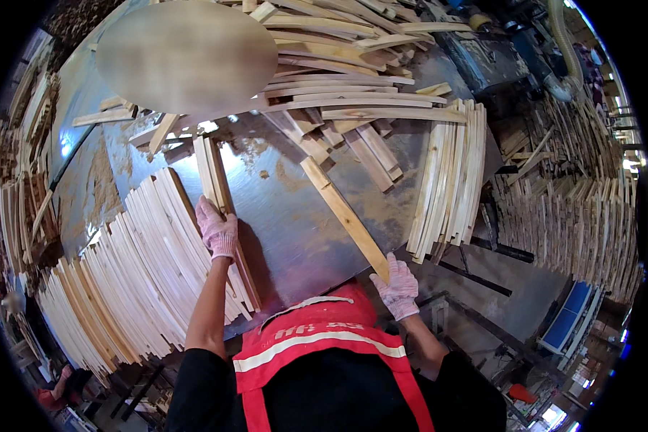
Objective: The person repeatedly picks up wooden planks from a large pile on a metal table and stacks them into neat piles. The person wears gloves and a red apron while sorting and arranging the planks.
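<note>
My left hand [217, 229], in a pinkish knit work glove, is closed over a pair of upright-edged wooden slats [214, 173]. They lie on the metal table [281, 245] beside a long row of pale slats [147, 252]. At the table's front edge my right hand [398, 288], gloved alike, grips the near end of a single wooden slat [347, 219]. That slat slants away to the far left, and a dark mark shows on its face. Part of the right fingers is hidden by the wood.
Loose slats [338, 65] are heaped at the far side. A neat stack of slats [450, 180] stands at the table's right edge. Beyond it are tall wood piles [569, 223] and a dark machine with a hose [565, 43]. A blurred oval covers the far left.
</note>
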The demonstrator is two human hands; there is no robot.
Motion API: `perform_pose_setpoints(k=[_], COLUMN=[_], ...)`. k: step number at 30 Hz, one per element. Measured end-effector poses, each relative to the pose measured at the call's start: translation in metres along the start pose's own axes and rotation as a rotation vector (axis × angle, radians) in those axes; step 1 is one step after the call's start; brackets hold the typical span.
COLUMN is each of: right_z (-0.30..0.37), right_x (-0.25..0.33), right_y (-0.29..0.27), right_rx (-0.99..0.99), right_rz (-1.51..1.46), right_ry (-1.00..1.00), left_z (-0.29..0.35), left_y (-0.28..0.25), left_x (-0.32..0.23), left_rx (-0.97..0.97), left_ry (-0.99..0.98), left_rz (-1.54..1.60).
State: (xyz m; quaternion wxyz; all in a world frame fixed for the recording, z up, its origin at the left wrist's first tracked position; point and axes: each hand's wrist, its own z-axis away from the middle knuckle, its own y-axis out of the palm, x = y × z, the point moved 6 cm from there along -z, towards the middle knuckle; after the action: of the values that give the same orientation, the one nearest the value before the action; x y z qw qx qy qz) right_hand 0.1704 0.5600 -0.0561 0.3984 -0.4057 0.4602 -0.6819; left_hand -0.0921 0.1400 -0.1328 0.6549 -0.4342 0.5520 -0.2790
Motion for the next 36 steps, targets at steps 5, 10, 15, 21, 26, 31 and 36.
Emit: perform_pose_setpoints(k=[5, 10, 15, 21, 26, 31, 36], right_z=[0.029, 0.033, 0.015, 0.004, -0.023, -0.083, -0.175], right_x=[-0.024, -0.029, -0.044, -0.061, -0.055, -0.104, -0.082], right_y=[0.020, 0.031, 0.035, 0.043, 0.020, 0.043, -0.022], right_rx=[-0.180, -0.197, -0.226, -0.267, -0.299, -0.143, 0.179], right_rz=[-0.277, -0.676, -0.484, -0.694, -0.456, -0.297, 0.273], right_ry=[0.219, 0.542, 0.405, 0.513, 0.469, 0.421, 0.304], left_z=[-0.003, -0.020, 0.010, 0.056, 0.072, 0.091, 0.167], left_y=[-0.039, -0.071, -0.058, -0.014, 0.010, -0.011, -0.030], left_x=[0.033, 0.021, 0.003, -0.058, -0.073, -0.076, -0.065], left_rx=[-0.145, 0.273, 0.100, 0.231, 0.326, 0.322, 0.538], left_ry=[0.265, 0.078, 0.215, 0.299, 0.322, 0.364, 0.384], left_rz=[-0.345, -0.226, -0.151, -0.085, -0.087, -0.083, 0.183])
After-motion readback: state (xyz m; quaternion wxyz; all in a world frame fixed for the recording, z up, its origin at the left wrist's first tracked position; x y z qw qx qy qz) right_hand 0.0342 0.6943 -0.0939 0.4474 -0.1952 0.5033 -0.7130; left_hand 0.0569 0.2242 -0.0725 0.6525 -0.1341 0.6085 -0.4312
